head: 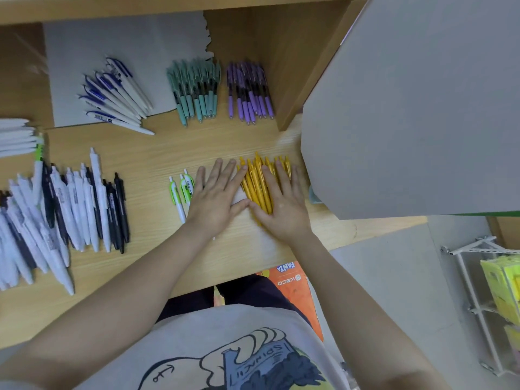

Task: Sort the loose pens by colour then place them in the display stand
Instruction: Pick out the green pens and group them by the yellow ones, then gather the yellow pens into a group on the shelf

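Note:
A bunch of yellow pens point(254, 184) lies on the wooden table point(157, 153) in front of me. My right hand point(281, 204) lies flat on the pens with straight fingers. My left hand point(216, 195) lies flat beside it, its thumb touching the yellow bunch, and partly covers white pens with green clips point(180, 192). Sorted groups lie farther back: teal pens point(195, 91), purple pens point(249, 92) and white-and-blue pens point(115, 97). A mixed pile of white and black pens point(70, 206) spreads at the left.
A large grey board point(408, 108) looms at the right, over the table's right end. A wooden upright panel point(292, 66) stands behind the purple pens. A wire rack with yellow items point(501, 288) stands at the lower right. An orange package point(295, 288) lies below the table edge.

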Demonstrator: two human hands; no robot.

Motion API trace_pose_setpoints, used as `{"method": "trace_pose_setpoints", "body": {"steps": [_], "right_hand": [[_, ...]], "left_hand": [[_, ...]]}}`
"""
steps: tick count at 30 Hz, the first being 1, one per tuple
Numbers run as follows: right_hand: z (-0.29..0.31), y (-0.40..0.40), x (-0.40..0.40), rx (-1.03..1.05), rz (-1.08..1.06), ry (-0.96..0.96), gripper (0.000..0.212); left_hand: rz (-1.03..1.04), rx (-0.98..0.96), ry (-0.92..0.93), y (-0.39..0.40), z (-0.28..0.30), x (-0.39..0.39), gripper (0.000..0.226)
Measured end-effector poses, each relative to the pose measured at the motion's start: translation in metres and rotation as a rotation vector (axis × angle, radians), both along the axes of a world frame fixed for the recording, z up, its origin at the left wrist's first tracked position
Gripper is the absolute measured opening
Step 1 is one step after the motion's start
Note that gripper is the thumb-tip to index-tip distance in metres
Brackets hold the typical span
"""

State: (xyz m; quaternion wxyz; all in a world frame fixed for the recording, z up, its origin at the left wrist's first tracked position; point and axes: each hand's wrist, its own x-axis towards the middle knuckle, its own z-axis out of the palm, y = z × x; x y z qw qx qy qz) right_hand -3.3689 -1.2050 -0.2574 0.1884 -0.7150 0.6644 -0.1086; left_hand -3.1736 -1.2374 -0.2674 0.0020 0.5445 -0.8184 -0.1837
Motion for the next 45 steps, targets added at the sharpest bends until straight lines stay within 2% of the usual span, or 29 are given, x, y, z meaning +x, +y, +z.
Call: {"method": "trace_pose_setpoints", "body": {"steps": [7,10,14,17,19,25,35,41,45], "right_hand": [[0.002,-0.001,-0.004,0.054,-0.021,0.045,0.078],[0.008,-0.003,-0.003,0.077,-0.013,0.054,0.078],[0.022,-0.004,0.018,-0.079,0.045,-0.003,0.073],[0.018,-0.005,0.055,-0.106,0.217,-0.064,0.059],[0.007,-0.007,0.074,-0.100,0.329,-0.056,0.051],[-0.005,-0.026,0.077,-0.016,0.461,0.109,0.063],[0.006,-0.038,0.059,0.060,0.450,0.220,0.067],[0.020,-0.038,0.070,0.063,0.413,0.120,0.063],[0.036,-0.037,0.112,0.007,0.407,-0.013,0.055]], "left_hand": [[-0.053,0.042,-0.062,-0.012,0.008,-0.008,0.075],[-0.052,0.011,-0.032,-0.010,0.013,-0.002,0.072],[0.211,-0.069,0.039,0.018,0.020,0.033,0.066],[0.418,-0.038,0.046,0.046,0.018,0.062,0.066],[0.452,0.003,0.023,0.059,0.012,0.077,0.068],[0.364,0.059,-0.042,0.069,-0.004,0.098,0.071],[0.286,0.065,-0.059,0.042,-0.006,0.068,0.071],[0.311,0.053,0.051,0.049,0.019,0.093,0.068],[0.519,-0.040,0.043,0.072,0.038,0.139,0.064]]}}
